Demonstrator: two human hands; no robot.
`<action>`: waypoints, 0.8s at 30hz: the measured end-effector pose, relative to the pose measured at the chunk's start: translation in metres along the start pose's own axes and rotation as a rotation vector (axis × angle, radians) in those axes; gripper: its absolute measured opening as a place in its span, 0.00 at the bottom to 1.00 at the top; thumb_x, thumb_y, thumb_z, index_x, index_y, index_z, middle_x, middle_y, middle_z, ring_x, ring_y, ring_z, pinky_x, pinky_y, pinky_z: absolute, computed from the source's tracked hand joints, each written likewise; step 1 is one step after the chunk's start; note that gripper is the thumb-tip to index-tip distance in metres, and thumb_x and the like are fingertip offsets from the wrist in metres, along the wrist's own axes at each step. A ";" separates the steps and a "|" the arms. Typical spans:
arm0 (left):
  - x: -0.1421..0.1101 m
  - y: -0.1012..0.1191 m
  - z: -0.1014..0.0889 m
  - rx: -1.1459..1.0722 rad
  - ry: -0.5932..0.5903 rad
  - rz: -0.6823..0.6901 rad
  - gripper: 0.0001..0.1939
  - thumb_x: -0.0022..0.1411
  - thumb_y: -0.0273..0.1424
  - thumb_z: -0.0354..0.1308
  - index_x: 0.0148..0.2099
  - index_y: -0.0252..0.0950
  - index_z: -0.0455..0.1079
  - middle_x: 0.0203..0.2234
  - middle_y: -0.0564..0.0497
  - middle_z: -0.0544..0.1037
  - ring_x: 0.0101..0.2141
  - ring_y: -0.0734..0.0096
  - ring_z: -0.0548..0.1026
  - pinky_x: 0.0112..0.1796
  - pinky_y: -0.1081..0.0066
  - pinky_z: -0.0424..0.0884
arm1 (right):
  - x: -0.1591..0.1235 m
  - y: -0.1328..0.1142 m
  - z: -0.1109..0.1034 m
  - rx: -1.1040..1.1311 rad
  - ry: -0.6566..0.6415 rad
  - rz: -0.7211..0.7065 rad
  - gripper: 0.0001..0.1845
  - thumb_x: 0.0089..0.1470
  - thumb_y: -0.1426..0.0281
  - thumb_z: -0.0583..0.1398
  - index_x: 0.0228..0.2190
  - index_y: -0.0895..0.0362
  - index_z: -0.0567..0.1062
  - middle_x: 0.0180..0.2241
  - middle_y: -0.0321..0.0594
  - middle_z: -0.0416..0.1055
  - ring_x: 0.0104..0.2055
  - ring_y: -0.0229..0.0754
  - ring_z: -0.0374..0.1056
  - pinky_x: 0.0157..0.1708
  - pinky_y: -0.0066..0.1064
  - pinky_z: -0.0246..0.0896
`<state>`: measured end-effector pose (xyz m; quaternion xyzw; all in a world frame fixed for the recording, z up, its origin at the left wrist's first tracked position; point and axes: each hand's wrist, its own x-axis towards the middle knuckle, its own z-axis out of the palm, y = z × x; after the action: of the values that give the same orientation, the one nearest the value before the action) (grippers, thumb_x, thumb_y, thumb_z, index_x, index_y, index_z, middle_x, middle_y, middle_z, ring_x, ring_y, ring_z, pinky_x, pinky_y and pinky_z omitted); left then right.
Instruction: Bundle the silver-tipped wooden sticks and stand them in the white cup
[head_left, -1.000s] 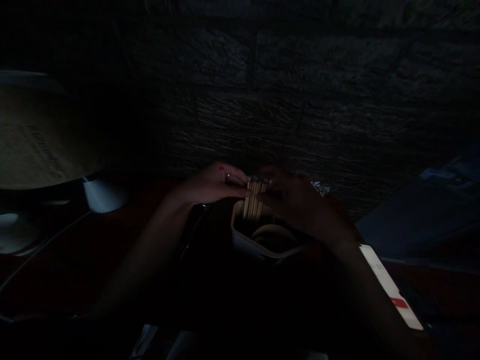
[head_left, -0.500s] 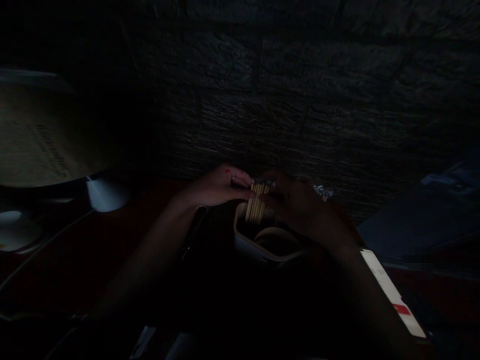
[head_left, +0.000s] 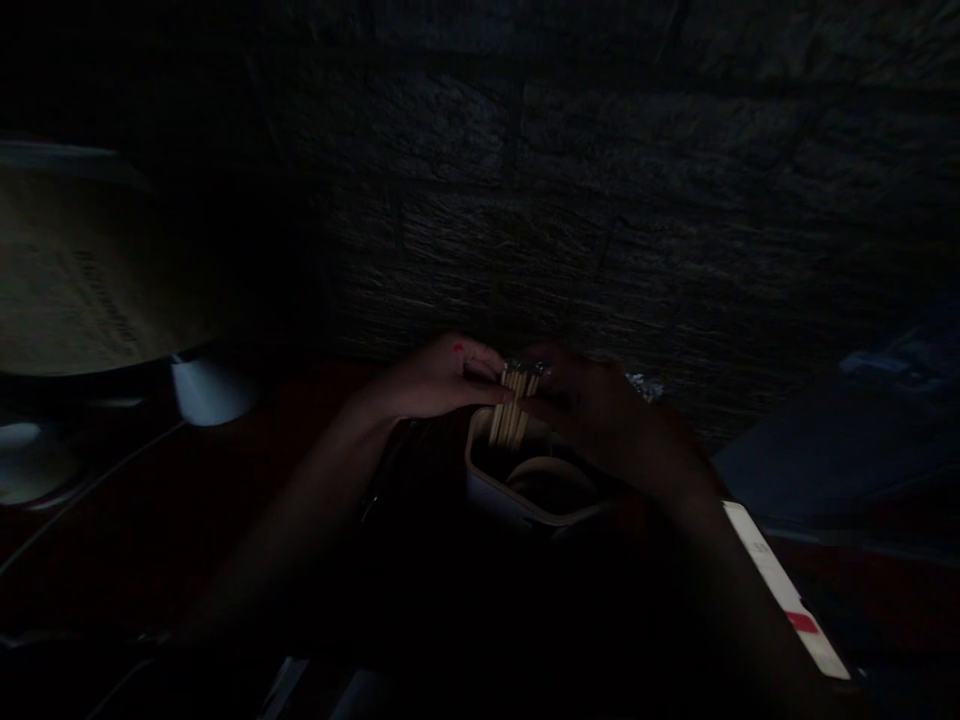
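Between my two hands stands a bundle of thin pale wooden sticks [head_left: 510,418], with shiny, foil-like stuff at its upper end. The fingers and thumb of my left hand [head_left: 450,380] close on the bundle from the left. From the right, my right hand [head_left: 581,395] grips it too, though its fingers are mostly in shadow. The lower ends of the sticks reach into a light-rimmed, open container [head_left: 480,482]. Inside that container a curved, round-edged piece [head_left: 551,464] shows. Darkness hides most of its contents.
A textured block wall [head_left: 480,220] rises behind. To the left are a large tan printed shade-like object [head_left: 90,270], a white cup-like object [head_left: 212,390] and a cable [head_left: 112,482]. Crinkled foil [head_left: 646,386] lies beyond my right hand. A lit phone screen [head_left: 780,580] glows at right.
Both hands keep hold of the sticks, with only slight finger shifts. The view has moved a little, and the scene looks slightly darker.
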<state>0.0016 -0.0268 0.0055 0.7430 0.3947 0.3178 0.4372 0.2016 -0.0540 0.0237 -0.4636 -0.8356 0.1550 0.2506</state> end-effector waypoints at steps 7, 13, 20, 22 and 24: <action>0.003 0.001 0.004 0.080 -0.037 0.045 0.08 0.54 0.31 0.63 0.35 0.31 0.77 0.32 0.49 0.81 0.33 0.69 0.76 0.35 0.72 0.69 | 0.000 0.005 -0.002 0.045 -0.003 -0.036 0.22 0.53 0.75 0.61 0.51 0.57 0.69 0.38 0.43 0.79 0.42 0.46 0.74 0.39 0.35 0.66; 0.004 0.000 0.007 0.100 -0.027 0.033 0.09 0.55 0.31 0.61 0.37 0.31 0.76 0.31 0.49 0.80 0.32 0.69 0.75 0.33 0.72 0.68 | 0.001 0.001 -0.004 -0.064 -0.016 -0.071 0.07 0.54 0.77 0.60 0.32 0.56 0.78 0.49 0.44 0.74 0.41 0.44 0.74 0.40 0.34 0.64; 0.002 0.004 0.007 0.088 -0.012 0.027 0.07 0.55 0.30 0.62 0.36 0.32 0.76 0.32 0.50 0.81 0.32 0.70 0.76 0.33 0.74 0.68 | 0.002 0.001 -0.003 0.020 -0.021 -0.035 0.18 0.53 0.76 0.61 0.47 0.58 0.72 0.35 0.42 0.79 0.38 0.44 0.75 0.36 0.30 0.63; 0.002 0.004 0.007 0.073 -0.015 0.017 0.08 0.55 0.31 0.62 0.37 0.32 0.76 0.33 0.50 0.82 0.33 0.70 0.76 0.33 0.74 0.68 | 0.002 0.002 -0.003 0.014 -0.022 -0.053 0.16 0.54 0.75 0.60 0.46 0.58 0.73 0.37 0.42 0.79 0.38 0.44 0.75 0.36 0.30 0.62; 0.002 0.003 0.007 0.073 -0.018 0.012 0.09 0.55 0.31 0.62 0.37 0.31 0.76 0.34 0.49 0.82 0.33 0.70 0.77 0.34 0.73 0.69 | 0.003 0.003 -0.002 0.007 -0.026 -0.061 0.15 0.54 0.76 0.60 0.45 0.57 0.74 0.39 0.42 0.78 0.40 0.44 0.74 0.37 0.30 0.62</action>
<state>0.0094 -0.0283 0.0054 0.7638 0.3976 0.2992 0.4111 0.2034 -0.0499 0.0247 -0.4348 -0.8521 0.1561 0.2459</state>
